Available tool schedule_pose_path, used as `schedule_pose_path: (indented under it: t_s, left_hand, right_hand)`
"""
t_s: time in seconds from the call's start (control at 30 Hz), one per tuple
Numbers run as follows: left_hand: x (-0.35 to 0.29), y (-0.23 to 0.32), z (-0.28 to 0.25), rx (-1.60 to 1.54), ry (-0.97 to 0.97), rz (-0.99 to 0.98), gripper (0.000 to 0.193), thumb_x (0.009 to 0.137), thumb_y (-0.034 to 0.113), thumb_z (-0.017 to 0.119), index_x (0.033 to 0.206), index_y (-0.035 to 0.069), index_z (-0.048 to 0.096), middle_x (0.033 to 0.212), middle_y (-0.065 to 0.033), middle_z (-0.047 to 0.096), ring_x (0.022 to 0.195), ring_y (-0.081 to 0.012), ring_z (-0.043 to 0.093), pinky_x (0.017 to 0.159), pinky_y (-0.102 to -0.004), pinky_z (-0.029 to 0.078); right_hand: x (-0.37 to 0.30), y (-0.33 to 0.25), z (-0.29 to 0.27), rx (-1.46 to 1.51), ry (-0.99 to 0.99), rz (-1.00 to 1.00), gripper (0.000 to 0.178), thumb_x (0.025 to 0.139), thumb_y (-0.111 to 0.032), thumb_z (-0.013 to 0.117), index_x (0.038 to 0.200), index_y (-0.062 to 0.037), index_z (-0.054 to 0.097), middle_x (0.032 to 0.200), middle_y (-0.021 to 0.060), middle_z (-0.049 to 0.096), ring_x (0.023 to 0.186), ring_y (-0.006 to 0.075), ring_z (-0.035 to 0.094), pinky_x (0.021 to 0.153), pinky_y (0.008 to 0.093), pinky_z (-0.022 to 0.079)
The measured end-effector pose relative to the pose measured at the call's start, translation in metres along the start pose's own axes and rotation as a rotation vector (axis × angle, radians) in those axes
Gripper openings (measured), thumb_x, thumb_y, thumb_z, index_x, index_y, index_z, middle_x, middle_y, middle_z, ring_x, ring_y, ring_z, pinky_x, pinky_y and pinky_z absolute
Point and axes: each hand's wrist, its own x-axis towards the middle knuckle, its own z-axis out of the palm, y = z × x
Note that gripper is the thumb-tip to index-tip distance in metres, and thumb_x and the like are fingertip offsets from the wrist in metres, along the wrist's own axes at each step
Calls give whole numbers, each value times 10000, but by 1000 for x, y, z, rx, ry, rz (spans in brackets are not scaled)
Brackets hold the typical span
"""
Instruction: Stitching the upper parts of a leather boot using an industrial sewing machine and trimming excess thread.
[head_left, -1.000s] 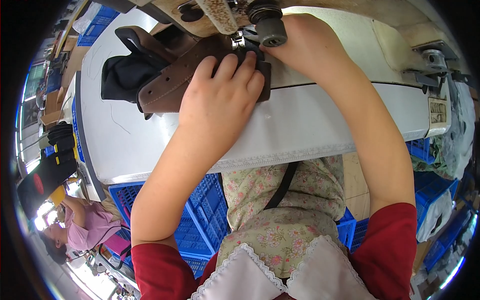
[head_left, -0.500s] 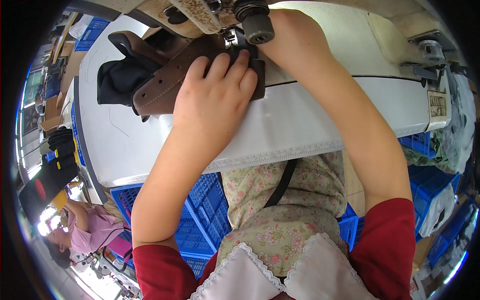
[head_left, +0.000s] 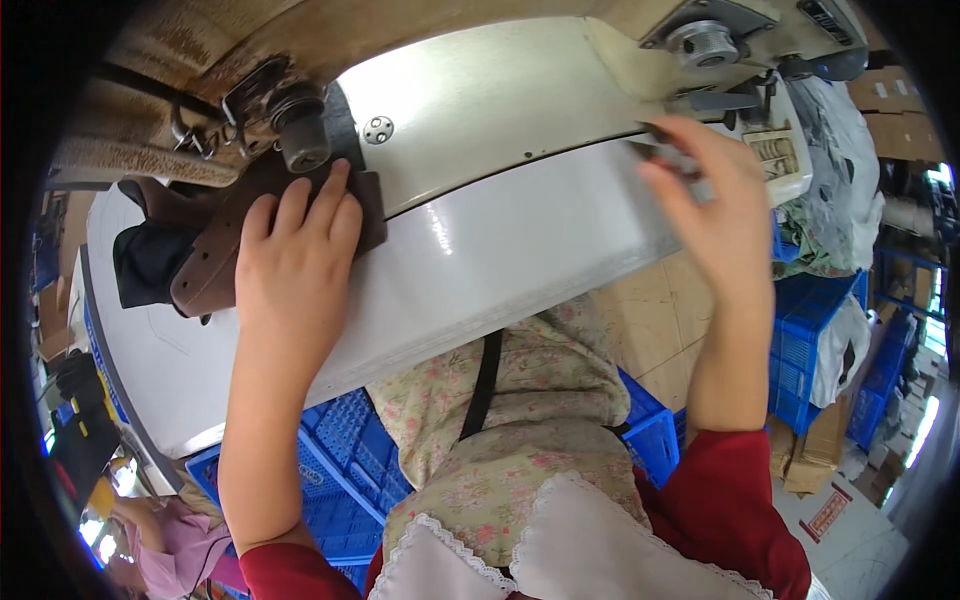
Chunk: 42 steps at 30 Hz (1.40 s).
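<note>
My left hand (head_left: 295,265) lies over a brown leather piece (head_left: 212,250) with stitching and punched holes, its fingers stretched out and pressing it to the white table. Black fabric (head_left: 145,262) is bunched against the leather's left side. The leather's far edge reaches under the sewing machine head (head_left: 300,125), which partly hides it. Off to the right, above the table's far end, my right hand (head_left: 725,200) is closed on small dark thread snips (head_left: 658,150). Their two pointed blades stick out leftward between thumb and fingers, slightly blurred.
The pale machine bed (head_left: 470,100) runs along the back, with a round metal winder (head_left: 705,45) at upper right. Blue crates (head_left: 345,460) stand below the table, others (head_left: 805,330) to the right beside plastic bags. A person in pink (head_left: 180,550) sits at lower left.
My right hand has come out from behind the machine head and swung right, now with thread snips in it. My left hand stays on the leather. The whole view has shifted to the right.
</note>
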Motion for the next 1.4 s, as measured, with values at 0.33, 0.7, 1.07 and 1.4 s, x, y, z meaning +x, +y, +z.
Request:
schedule_pose_path:
  t_s: [0.33,0.7,1.07,1.4]
  left_hand:
    - [1,0,-6,-7,6,-5,237,815,159,559,1033,86,618,1333,-80,609,1138,-213,561,977,-373,411]
    - [-11,9,6,-8,43,-87,351,775,138,581,1106,38,640,1316,-99,606,1143,-234,560,1011,-383,411]
    - [-22,26,24,2,205,-280,409,774,144,565,1158,46,667,1203,-132,675,1193,-240,604,1075,-385,403]
    - [-22,10,20,-44,212,-148,396,772,146,563,1133,20,668,1190,-126,682,1152,-226,618,1041,-369,431]
  right_hand:
    - [-52,195,-44,31,-97,250,489,788,53,520,1266,-40,560,1340,168,578,1298,330,518,1064,378,404]
    - [66,-66,60,410,-223,-531,335,759,19,559,1066,-39,680,1209,129,649,1137,340,585,972,418,482]
    - [98,-89,132,367,-289,-566,437,819,6,581,1179,-202,717,1162,148,667,1035,344,636,892,438,516]
    - [94,-88,137,366,-205,-580,470,818,60,549,1181,-195,706,1235,96,652,1098,332,610,941,434,495]
